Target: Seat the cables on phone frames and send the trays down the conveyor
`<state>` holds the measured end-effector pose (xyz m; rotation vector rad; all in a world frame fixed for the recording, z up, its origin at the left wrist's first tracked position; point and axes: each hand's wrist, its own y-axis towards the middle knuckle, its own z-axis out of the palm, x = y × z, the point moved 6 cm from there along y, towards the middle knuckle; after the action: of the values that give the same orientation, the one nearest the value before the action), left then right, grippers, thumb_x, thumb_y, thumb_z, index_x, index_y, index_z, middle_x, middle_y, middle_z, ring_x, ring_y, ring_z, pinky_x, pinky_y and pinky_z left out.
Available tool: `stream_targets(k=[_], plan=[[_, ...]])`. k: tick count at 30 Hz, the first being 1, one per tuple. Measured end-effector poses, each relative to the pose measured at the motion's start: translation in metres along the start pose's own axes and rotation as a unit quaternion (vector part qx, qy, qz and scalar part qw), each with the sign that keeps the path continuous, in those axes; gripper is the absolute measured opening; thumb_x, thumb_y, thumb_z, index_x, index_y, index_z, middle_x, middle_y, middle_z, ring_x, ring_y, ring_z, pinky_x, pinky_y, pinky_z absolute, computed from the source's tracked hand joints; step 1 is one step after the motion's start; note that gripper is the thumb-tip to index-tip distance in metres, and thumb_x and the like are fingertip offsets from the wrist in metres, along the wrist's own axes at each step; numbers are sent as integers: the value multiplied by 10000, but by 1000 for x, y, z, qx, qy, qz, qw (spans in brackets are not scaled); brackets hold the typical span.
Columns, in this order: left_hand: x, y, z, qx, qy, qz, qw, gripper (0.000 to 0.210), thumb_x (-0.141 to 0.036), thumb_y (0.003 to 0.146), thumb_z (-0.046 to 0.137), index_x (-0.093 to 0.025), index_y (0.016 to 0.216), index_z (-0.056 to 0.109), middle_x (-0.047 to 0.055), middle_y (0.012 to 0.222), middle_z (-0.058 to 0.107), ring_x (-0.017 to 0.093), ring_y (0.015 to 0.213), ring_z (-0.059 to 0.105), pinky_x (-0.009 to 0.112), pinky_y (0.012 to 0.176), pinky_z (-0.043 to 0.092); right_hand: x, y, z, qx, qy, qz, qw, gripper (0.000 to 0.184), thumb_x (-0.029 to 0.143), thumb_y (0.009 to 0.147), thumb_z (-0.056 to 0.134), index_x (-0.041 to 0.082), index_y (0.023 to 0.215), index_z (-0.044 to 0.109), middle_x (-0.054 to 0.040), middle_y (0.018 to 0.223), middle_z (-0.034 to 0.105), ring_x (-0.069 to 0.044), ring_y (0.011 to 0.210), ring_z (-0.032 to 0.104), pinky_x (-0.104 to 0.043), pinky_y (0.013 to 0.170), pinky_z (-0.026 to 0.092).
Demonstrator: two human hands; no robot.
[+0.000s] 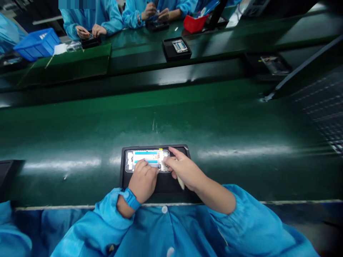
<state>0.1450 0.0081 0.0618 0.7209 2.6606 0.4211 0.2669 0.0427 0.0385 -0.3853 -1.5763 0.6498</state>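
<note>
A phone frame (146, 157) with blue strips lies in a black tray (163, 184) on the green belt near me. My left hand (143, 182) rests on the frame's near edge, fingers curled down onto it. My right hand (184, 169) touches the frame's right end with its fingertips and holds a slim pale stick (181, 183) that pokes out below the palm. A blue band (130, 198) sits on my left wrist.
Another black tray with a part (177, 48) rides the far belt. Across it, other people in blue coats work, with a blue basket (37, 43) and a red bin (194, 23) near them. A dark tray edge (5, 175) shows at left.
</note>
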Motion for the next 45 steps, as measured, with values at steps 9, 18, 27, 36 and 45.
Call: stream_targets(k=[9,18,27,36,45], plan=[[-3,2,13,92,25,30,995,152,-103,800,441,-158,809,583,32,730,587,184,835,538,433,944,373,-13,-8,-23,-209,79,-129,966,492,479,811,402,180,1200,443,-48,858,632,-151,700,604,-302,665,499],[-4,3,15,135,53,29,989,174,-66,773,458,-147,838,598,49,774,619,196,850,563,426,950,364,-21,-18,-13,-252,-5,-349,903,270,323,860,370,204,1085,461,-56,902,666,-162,765,625,-349,681,513],[-4,2,16,139,53,19,989,183,-73,782,446,-156,844,597,45,785,620,199,878,558,424,957,350,-18,-17,-7,-238,-44,-390,889,226,291,864,369,205,1050,465,-71,920,661,-181,825,626,-361,688,522],[-3,3,17,152,48,14,987,204,-43,760,445,-156,838,597,39,783,617,198,872,556,417,957,348,-20,-16,-9,-244,-46,-382,890,223,298,867,366,214,1055,451,-51,876,669,-173,777,635,-352,657,526],[-3,4,17,164,50,10,985,197,-53,772,438,-153,829,597,46,780,620,196,868,554,415,944,356,-19,-19,-9,-253,-66,-400,879,239,267,868,358,205,1084,440,-44,847,670,-152,717,637,-322,635,528]])
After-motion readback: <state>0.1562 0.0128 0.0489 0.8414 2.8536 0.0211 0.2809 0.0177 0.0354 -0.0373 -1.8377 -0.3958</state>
